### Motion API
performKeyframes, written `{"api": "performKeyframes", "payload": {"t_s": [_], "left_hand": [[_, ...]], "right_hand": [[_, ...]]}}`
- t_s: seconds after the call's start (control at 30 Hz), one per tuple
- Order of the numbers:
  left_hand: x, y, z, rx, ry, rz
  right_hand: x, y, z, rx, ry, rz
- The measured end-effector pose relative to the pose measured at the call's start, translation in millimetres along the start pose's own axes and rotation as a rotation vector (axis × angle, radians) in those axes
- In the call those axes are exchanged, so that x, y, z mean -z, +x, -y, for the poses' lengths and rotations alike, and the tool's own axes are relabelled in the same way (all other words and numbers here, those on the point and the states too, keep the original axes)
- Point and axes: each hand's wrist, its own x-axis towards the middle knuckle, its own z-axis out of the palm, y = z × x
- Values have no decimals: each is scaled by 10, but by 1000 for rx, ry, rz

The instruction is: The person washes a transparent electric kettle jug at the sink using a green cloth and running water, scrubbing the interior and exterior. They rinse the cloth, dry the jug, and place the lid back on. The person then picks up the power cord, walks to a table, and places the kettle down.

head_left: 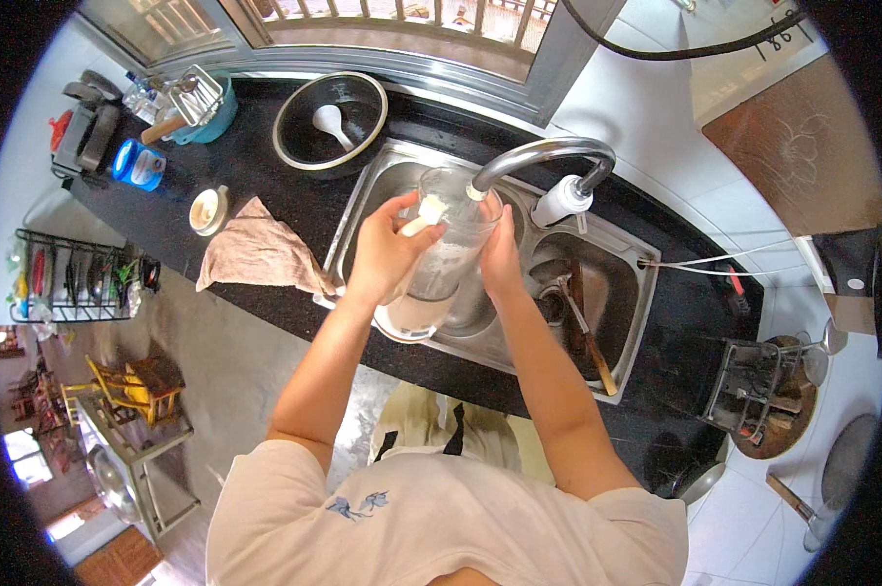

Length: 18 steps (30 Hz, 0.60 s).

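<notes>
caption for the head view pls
Left hand and right hand hold a clear container under a curved faucet, over a sink.

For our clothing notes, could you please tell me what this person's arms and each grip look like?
The left grip and right grip are bare, without gloves. The forearms are bare too, with no watch or wristband in sight. The short sleeves belong to a cream T-shirt with a small bluish motif on its front.

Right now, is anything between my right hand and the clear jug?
Nothing visible stands in the way: your right hand touches the side of the clear jug, near the faucet's spout.
</notes>
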Motion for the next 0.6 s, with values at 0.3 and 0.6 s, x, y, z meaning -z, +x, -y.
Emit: {"api": "performKeyframes", "payload": {"t_s": [0.3,0.6], "left_hand": [[-219,-473,-122,-143,188,-139],[-379,-510,204,-203,121,-118]], "right_hand": [[-196,360,-106,-225,203,129],[-171,453,-20,-273,226,189]]}}
